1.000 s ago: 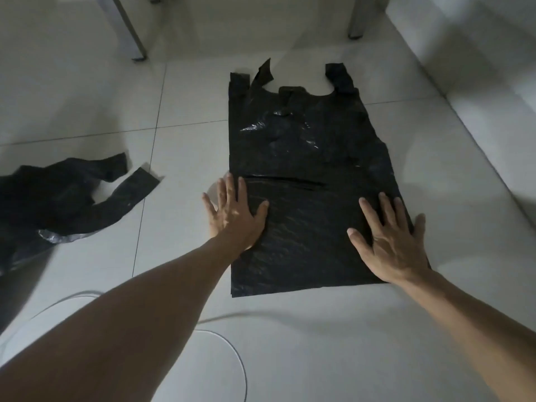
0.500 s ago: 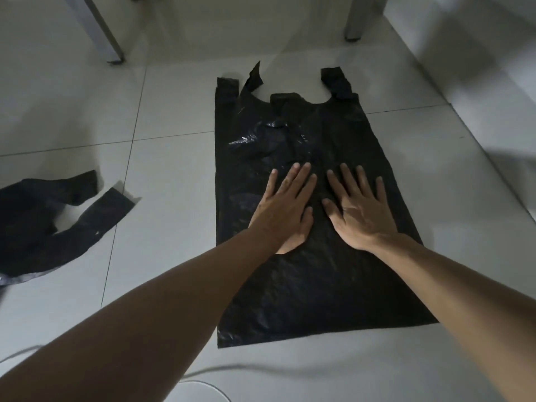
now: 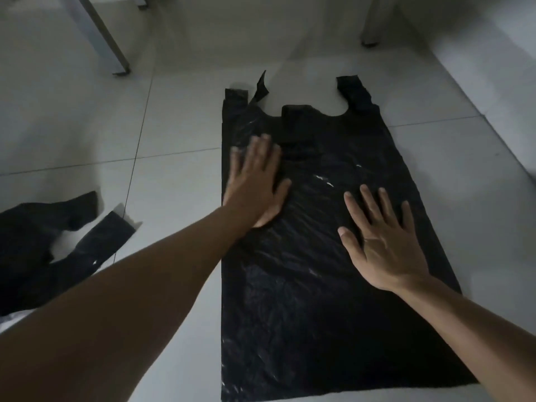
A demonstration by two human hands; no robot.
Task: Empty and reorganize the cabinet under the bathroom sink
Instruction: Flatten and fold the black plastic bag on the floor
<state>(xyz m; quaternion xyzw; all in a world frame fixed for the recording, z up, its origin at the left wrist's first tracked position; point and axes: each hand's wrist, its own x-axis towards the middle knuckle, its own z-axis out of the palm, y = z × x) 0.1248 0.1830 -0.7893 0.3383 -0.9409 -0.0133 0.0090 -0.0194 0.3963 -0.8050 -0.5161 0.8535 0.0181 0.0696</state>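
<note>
Black crinkled plastic carrier bag (image 3: 333, 256) pinned flat under splayed left hand (image 3: 255, 184) and right hand (image 3: 383, 242), smoothing for folding; gripping nothing.

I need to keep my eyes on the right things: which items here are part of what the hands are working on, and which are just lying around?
In use:
- flat black plastic bag, spread on the floor
- left hand, pressed flat on it
- right hand, fingers spread, flat on it

Lying about:
- second black bag, crumpled at the left
- metal legs
- floor tiles
</note>
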